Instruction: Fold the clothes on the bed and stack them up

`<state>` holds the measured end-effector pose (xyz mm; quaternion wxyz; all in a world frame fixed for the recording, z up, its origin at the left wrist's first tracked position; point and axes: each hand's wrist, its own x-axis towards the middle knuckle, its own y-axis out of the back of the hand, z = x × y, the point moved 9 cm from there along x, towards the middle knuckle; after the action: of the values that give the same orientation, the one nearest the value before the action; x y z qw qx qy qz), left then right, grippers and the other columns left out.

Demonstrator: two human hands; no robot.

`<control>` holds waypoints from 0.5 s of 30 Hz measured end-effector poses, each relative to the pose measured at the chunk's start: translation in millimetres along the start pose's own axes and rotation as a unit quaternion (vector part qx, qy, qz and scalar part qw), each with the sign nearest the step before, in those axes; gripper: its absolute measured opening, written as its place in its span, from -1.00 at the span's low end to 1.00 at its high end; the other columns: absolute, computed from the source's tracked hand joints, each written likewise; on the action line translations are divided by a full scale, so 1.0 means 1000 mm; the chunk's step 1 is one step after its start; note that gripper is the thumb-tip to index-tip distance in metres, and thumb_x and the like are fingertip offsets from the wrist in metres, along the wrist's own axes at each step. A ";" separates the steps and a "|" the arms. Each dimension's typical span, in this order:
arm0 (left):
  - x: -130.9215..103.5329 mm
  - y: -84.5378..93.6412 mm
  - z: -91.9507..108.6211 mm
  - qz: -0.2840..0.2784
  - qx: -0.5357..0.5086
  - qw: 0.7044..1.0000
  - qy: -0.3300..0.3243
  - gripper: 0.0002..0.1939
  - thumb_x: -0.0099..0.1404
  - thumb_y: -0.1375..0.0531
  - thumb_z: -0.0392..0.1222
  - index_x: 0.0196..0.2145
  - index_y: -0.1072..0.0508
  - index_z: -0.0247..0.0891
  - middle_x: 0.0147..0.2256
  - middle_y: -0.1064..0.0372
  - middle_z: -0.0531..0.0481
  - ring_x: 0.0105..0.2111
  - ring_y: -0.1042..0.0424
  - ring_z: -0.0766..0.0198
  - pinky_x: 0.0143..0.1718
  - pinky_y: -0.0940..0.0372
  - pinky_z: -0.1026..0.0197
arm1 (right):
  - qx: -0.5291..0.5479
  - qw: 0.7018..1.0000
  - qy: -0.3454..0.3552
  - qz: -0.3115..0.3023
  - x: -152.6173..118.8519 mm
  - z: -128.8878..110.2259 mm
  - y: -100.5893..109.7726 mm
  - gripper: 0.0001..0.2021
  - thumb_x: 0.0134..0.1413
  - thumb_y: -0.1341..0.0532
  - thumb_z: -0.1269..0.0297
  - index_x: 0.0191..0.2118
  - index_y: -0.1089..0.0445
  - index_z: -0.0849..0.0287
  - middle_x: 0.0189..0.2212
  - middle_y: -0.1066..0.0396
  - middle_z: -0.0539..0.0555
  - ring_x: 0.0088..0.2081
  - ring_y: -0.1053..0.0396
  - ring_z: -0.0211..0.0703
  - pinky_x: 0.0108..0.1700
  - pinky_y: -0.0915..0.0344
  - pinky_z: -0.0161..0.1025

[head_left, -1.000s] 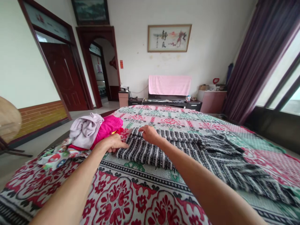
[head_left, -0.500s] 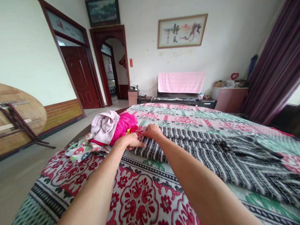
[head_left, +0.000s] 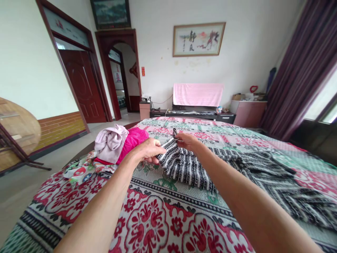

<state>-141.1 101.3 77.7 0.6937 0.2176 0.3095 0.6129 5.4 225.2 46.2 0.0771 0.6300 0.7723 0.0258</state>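
Observation:
A black-and-white striped knit garment (head_left: 195,168) lies stretched across the bed, running off to the right. Its left end is raised a little off the cover. My left hand (head_left: 151,150) pinches the near corner of that end between thumb and fingers. At the far corner, my right hand (head_left: 185,140) grips the edge, and a small flap of the knit sticks up beyond the fingers. Just left of my left hand lies a heap of clothes: a pale pink piece (head_left: 110,142), a bright magenta one (head_left: 134,138) and a colourful printed cloth (head_left: 79,174).
A floral patterned cover (head_left: 147,225) spreads over the bed. Past its far edge stands a low black cabinet (head_left: 225,118) with a pink cloth (head_left: 198,94) draped above it. A folded round table (head_left: 18,130) leans at the left. Purple curtains (head_left: 292,70) hang at the right.
Both hands have lifted the striped garment's left end off the bed. My right hand has moved right and slightly up, spreading the edge between the hands. The view has shifted slightly.

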 end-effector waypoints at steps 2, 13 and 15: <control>-0.004 -0.008 0.020 0.007 -0.029 0.998 -0.051 -0.76 0.06 -0.24 -0.11 -0.35 -0.40 -0.31 -0.46 -0.45 -0.02 -0.61 -0.42 0.38 -0.66 -0.11 0.42 | 0.046 0.999 -0.013 0.014 -0.012 0.002 0.027 -0.91 0.03 -0.17 0.44 -0.42 -0.22 0.19 -0.56 -0.32 -0.04 -0.55 -0.32 -0.39 -0.45 -0.36 -0.44; 0.001 -0.121 0.070 -0.080 -0.132 0.966 -0.206 -0.79 0.06 -0.21 -0.21 -0.31 -0.48 -0.33 -0.50 -0.42 0.04 -0.60 -0.40 0.39 -0.56 -0.29 0.35 | 0.118 0.988 -0.038 0.096 -0.060 0.058 0.131 -0.80 -0.10 -0.30 0.47 -0.45 -0.22 0.17 -0.62 -0.30 -0.12 -0.63 -0.30 -0.39 -0.63 -0.21 -0.47; 0.003 -0.131 0.067 -0.083 -0.128 0.967 -0.206 -0.78 0.06 -0.21 -0.22 -0.30 -0.48 -0.33 -0.50 -0.43 0.04 -0.59 -0.41 0.38 -0.55 -0.30 0.34 | 0.123 0.987 -0.038 0.101 -0.064 0.066 0.137 -0.80 -0.10 -0.29 0.49 -0.46 -0.23 0.17 -0.63 -0.30 -0.13 -0.62 -0.31 -0.39 -0.60 -0.25 -0.47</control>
<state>-0.9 89.5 35.9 0.8129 0.2219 0.0956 0.5300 160.4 186.6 5.2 0.0255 0.7101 0.6984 -0.0856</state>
